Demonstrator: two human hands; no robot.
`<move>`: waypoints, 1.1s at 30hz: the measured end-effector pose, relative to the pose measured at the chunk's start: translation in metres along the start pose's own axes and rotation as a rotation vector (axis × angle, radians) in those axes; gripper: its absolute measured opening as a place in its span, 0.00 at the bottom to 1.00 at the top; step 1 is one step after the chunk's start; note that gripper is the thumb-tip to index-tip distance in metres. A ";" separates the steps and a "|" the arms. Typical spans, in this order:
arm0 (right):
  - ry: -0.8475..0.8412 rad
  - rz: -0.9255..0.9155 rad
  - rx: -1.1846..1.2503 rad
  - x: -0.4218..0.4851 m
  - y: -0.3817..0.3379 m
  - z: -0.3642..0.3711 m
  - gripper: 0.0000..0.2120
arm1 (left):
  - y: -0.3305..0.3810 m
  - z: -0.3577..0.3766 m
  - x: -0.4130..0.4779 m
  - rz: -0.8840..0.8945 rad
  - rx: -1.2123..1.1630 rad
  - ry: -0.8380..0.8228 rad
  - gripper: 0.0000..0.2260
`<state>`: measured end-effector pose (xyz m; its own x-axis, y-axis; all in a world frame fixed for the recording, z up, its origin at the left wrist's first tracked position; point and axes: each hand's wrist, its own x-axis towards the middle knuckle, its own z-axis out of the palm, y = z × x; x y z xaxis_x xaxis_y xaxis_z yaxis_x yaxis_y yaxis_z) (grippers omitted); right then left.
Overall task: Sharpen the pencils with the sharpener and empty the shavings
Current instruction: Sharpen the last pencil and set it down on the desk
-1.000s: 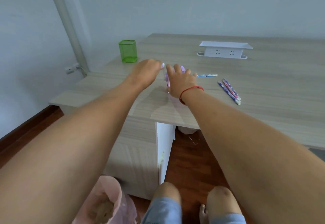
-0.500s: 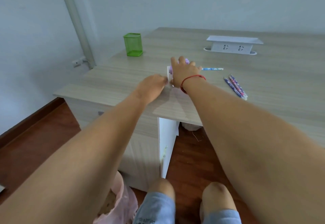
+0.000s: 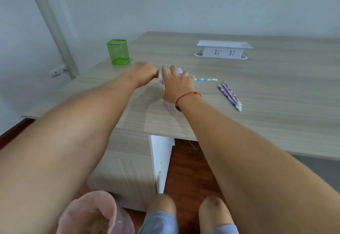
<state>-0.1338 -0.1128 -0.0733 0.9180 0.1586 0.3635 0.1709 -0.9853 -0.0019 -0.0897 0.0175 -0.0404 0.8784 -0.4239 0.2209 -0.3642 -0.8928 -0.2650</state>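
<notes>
Right hand clamps down over purple sharpener on counter. Left hand closed at its left side, likely on crank; grip hidden, cannot tell. Blue pencil sticks out right of right hand, seemingly fed into sharpener. Two spare pencils lie further right. Risks: loosen your right hand and sharpener skids or tips under cranking; pencil lead snaps if over-cranked. Bin bag sits far below your hands, so shavings may spill on floor during emptying.

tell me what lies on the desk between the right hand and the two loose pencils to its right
In the head view, one blue patterned pencil sticks out from under the right hand toward the two loose pencils; the desk there is otherwise bare.
</notes>
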 end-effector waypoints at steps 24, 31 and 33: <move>-0.193 0.018 -0.020 0.016 0.003 -0.014 0.29 | 0.025 0.012 -0.061 0.101 -0.241 0.261 0.11; -0.183 -0.003 -0.029 0.019 0.005 -0.014 0.26 | 0.025 0.016 -0.053 0.091 -0.193 0.143 0.13; -0.166 -0.017 -0.011 0.018 0.006 -0.013 0.24 | 0.029 0.027 -0.053 0.052 -0.233 0.111 0.13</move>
<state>-0.1211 -0.1164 -0.0548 0.9616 0.1830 0.2046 0.1841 -0.9828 0.0140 -0.1381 0.0182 -0.0848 0.8221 -0.4723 0.3179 -0.4804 -0.8752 -0.0581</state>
